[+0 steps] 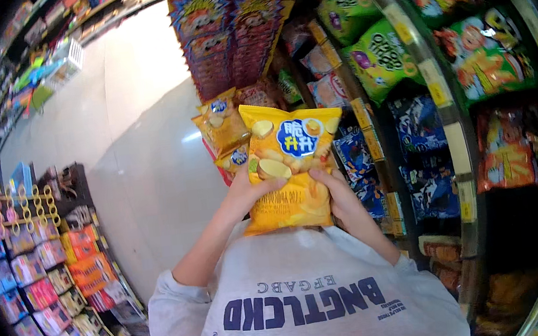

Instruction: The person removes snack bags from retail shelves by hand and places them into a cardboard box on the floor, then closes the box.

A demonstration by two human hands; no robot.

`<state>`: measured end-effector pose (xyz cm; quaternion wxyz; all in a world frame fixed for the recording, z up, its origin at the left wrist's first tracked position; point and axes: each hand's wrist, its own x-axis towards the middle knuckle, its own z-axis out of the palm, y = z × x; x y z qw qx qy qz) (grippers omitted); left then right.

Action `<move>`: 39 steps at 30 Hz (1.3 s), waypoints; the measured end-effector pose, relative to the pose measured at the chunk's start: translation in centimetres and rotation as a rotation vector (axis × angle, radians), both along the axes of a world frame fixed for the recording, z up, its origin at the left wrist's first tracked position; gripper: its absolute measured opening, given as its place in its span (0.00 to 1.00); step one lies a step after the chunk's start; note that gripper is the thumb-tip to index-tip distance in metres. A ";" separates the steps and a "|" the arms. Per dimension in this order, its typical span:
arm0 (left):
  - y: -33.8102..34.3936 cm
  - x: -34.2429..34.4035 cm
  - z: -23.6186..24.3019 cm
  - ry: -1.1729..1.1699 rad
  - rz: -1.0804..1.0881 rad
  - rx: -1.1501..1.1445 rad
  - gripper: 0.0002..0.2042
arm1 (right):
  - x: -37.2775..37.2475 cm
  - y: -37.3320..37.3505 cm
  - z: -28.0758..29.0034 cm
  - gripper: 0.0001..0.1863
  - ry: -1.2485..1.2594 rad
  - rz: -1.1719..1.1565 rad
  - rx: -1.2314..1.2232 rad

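Observation:
A puffed yellow bag of potato snacks [292,195] is held upright in front of my chest, its printed front toward me. My left hand [250,191] grips its left side, with the thumb lying across the front. On the right side my right hand [342,194] grips it, the thumb pressed on the front and the other fingers hidden behind. Just beyond the bag, to the left, several similar yellow snack bags [223,123] sit together on a display, partly covered by the one I hold.
Shelves with green snack bags [381,59], dark blue bags [425,127] and orange bags [513,153] rise close on my right. A tall rack of hanging packets [227,36] stands ahead. Pale floor [137,150] stretches to the left, bordered by a shelf of small boxes [41,293].

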<state>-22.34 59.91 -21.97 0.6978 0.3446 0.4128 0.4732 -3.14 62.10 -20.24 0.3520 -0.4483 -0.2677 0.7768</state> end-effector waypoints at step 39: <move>20.8 0.9 -34.1 0.832 0.426 -0.398 0.27 | -2.5 29.8 -36.3 0.28 -0.645 0.411 0.025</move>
